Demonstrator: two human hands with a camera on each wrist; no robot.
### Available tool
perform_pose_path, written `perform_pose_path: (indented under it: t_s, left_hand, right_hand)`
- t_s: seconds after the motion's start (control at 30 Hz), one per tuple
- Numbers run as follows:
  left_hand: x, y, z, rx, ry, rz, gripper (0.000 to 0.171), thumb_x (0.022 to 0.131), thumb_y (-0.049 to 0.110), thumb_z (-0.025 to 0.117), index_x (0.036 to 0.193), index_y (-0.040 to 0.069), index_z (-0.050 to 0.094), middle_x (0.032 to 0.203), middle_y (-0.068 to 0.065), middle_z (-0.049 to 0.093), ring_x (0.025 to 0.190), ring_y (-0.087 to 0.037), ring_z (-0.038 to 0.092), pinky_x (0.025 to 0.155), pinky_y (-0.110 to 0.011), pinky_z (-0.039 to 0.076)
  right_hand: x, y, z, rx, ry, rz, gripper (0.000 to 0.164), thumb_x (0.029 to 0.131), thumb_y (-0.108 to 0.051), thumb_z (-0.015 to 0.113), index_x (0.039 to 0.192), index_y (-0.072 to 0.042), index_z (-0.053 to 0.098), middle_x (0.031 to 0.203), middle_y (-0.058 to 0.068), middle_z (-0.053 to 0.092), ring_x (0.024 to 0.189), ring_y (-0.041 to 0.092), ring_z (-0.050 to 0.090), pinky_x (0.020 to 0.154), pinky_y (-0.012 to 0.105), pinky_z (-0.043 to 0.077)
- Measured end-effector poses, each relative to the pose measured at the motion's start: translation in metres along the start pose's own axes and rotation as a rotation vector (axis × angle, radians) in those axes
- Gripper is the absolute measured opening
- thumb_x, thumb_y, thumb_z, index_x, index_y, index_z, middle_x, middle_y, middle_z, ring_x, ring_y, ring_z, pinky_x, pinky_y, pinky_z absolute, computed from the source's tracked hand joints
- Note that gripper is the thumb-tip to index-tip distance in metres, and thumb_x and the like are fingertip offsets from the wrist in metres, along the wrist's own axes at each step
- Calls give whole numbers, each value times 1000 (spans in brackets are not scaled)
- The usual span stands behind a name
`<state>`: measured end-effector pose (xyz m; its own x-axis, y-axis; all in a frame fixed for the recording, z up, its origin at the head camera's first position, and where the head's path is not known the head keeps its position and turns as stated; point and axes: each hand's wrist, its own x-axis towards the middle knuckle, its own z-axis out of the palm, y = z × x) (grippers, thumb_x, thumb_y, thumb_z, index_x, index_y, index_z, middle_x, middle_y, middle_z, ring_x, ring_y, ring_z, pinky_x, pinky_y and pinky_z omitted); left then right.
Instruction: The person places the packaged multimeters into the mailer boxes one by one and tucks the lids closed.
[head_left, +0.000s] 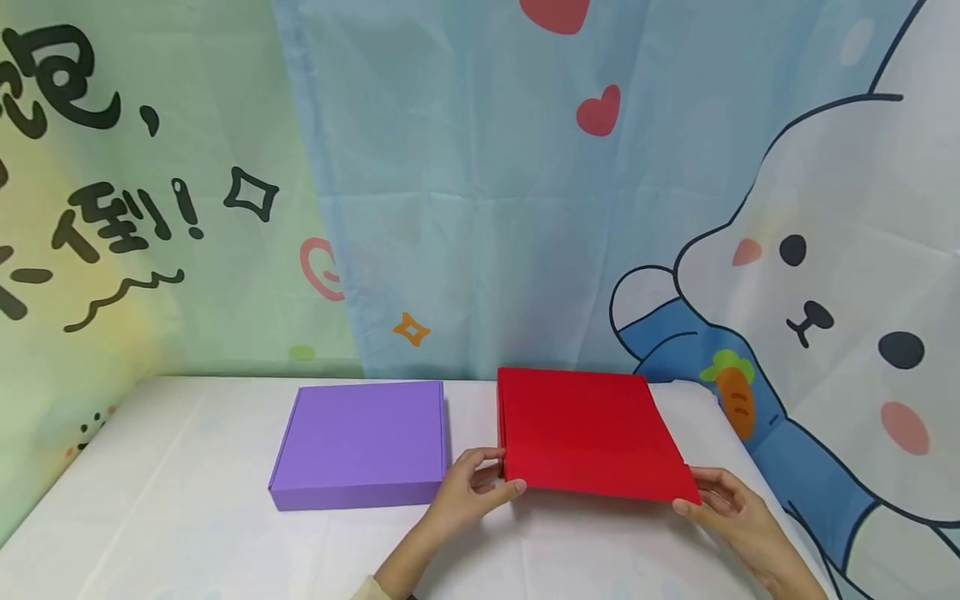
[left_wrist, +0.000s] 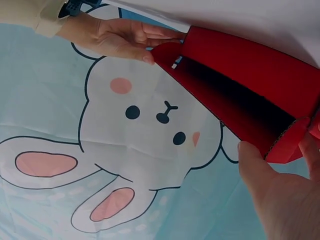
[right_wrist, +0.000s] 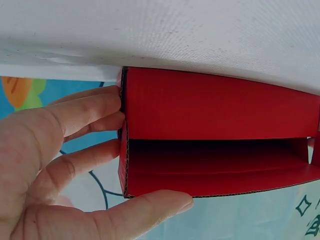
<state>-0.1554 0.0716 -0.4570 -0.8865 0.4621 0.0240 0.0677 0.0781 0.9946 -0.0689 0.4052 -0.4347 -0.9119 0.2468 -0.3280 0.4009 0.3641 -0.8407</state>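
A red cardboard box lies on the white table with its lid's front edge raised. In both wrist views a dark gap shows between the lid and the front wall. My left hand grips the lid's front left corner, thumb on the lid's edge and fingers along the side. At the front right corner my right hand holds the lid likewise, its thumb along the lid's edge and fingers against the box's side. The inside of the box is mostly in shadow.
A closed purple box lies left of the red one, close to my left hand. Behind the white table hangs a printed cloth with a cartoon rabbit, hearts and lettering. The cloth also runs down along the table's right side.
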Motion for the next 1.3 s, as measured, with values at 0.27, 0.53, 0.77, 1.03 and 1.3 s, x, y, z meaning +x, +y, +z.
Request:
perform_pose_path:
  t_s: [0.27,0.53,0.77,1.03,1.3]
  left_hand:
    - [-1,-1,1,-79,-7,-43,51,80,20,73,124,4,52,130,-14,46,122,-33,52,92,-36,50]
    - [-2,-3,1,-79,-13,-13,52,79,14,73,125,4,52,132,-15,46,121,-34,52,97,-44,46]
    - [-1,-3,-2,-48,-25,-16,51,79,19,74,124,5,52,131,-16,46,120,-35,53,95,-39,48]
    - [-1,-3,-3,-51,-50,-21,54,79,19,75,125,4,51,131,-16,45,120,-35,53,95,-35,47]
    - [0,-6,-2,-60,-54,-1,58,79,14,74,128,2,45,130,-17,46,120,-34,52,100,-39,43]
  right_hand:
    - [0,4,1,60,0,-39,70,87,-28,66,139,-1,27,116,-2,51,91,-5,51,80,19,53]
    - [0,5,0,58,-18,-9,68,87,-31,65,137,-4,29,134,17,38,97,2,50,83,25,54]
    - [0,5,-2,71,-12,-21,62,85,-31,68,132,-6,36,133,15,41,97,2,51,82,26,55]
    - [-3,0,-4,22,-8,-16,67,83,-34,69,134,-4,37,140,20,33,102,8,50,83,29,55]
    - [-1,3,0,41,5,-37,68,84,-28,70,135,-2,32,134,17,37,93,-3,50,81,22,54]
